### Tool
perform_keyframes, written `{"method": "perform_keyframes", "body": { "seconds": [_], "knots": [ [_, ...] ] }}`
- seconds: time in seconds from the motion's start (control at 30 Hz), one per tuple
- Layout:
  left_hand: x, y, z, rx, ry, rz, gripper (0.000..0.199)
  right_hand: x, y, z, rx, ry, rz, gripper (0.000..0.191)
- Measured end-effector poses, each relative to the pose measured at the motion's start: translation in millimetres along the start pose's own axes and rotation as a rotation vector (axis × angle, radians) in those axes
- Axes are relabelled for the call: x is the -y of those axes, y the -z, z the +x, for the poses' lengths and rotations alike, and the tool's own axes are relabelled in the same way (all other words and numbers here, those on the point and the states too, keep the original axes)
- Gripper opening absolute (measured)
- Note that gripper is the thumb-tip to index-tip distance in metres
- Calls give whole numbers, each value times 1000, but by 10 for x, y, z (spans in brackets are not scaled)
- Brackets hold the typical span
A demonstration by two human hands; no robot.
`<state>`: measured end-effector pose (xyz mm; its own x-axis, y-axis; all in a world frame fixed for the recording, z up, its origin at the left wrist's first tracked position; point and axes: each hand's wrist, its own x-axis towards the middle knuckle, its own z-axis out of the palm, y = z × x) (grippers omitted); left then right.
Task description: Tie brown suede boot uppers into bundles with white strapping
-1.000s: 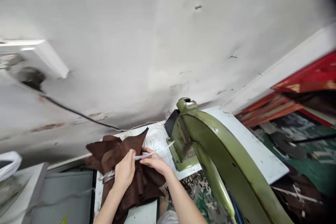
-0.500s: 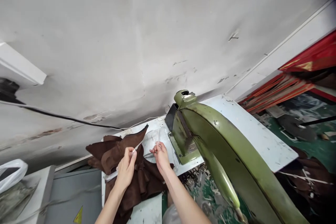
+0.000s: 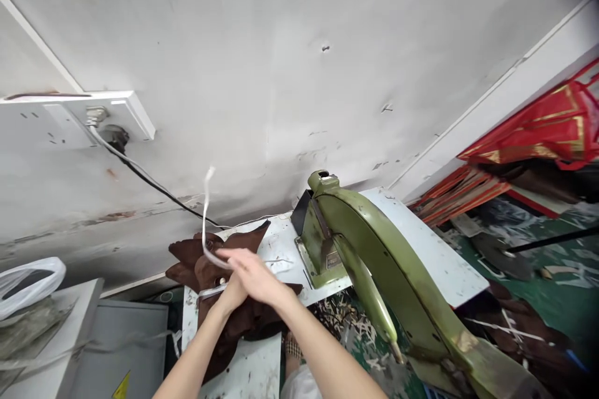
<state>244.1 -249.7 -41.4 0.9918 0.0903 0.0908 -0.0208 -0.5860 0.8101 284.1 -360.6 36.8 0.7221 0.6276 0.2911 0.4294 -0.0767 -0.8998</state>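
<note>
Brown suede-like pieces lie in a bundle beneath my hands. My right hand crosses over my left, its fingers together on a white strip. That strip's loose end curves upward to the left. Another stretch of the white strip passes around the bundle beside my left hand. My left hand's fingers are hidden under the right one. A thin pale end shows to the right of the hands.
A green cast machine arm stands to the right on the white table. Behind is a grey wall with a power socket and cables. A grey cabinet is at left; scraps cover the green floor.
My hands were apart, the left pinching a white strip; now they cross, right over left. The strip's end has swung up. My view has turned left and up.
</note>
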Motion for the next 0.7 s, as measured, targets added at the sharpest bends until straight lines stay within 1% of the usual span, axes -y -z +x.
{"method": "perform_keyframes", "body": {
  "seconds": [0.07, 0.13, 0.2, 0.27, 0.33, 0.37, 0.4, 0.47, 0.5, 0.53, 0.6, 0.63, 0.7],
  "knots": [
    [19, 93, 32, 69, 9, -126, 42, -201, 131, -56, -51, -52, -95, 35],
    [30, 193, 52, 160, 70, -287, 49, -433, 236, -177, -82, -134, -196, 34],
    [33, 283, 69, 225, 128, -409, 52, -621, 250, -309, -49, -185, -248, 31],
    [21, 354, 91, 249, 141, -435, 53, -720, 180, -394, -79, -190, -264, 36],
    [-6, 410, 123, 277, 140, -426, 53, -743, 83, -405, -143, -153, -294, 49],
    [-22, 435, 141, 293, 140, -420, 53, -737, 46, -388, -157, -125, -312, 51],
    [-38, 458, 160, 306, 142, -413, 52, -726, 24, -361, -149, -99, -331, 46],
    [-60, 503, 196, 314, 153, -399, 52, -698, 26, -306, -115, -77, -372, 27],
    [-65, 527, 211, 307, 168, -392, 53, -678, 44, -289, -115, -87, -389, 19],
    [-65, 552, 225, 294, 189, -383, 54, -652, 67, -281, -125, -111, -395, 16],
    [-63, 610, 247, 256, 234, -364, 56, -572, 96, -295, -114, -166, -353, 16],
    [-66, 643, 255, 240, 252, -352, 56, -519, 92, -312, -84, -170, -318, 18],
    [-99, 714, 262, 232, 270, -321, 51, -403, 37, -353, 3, -133, -288, 23]
  ]
}}
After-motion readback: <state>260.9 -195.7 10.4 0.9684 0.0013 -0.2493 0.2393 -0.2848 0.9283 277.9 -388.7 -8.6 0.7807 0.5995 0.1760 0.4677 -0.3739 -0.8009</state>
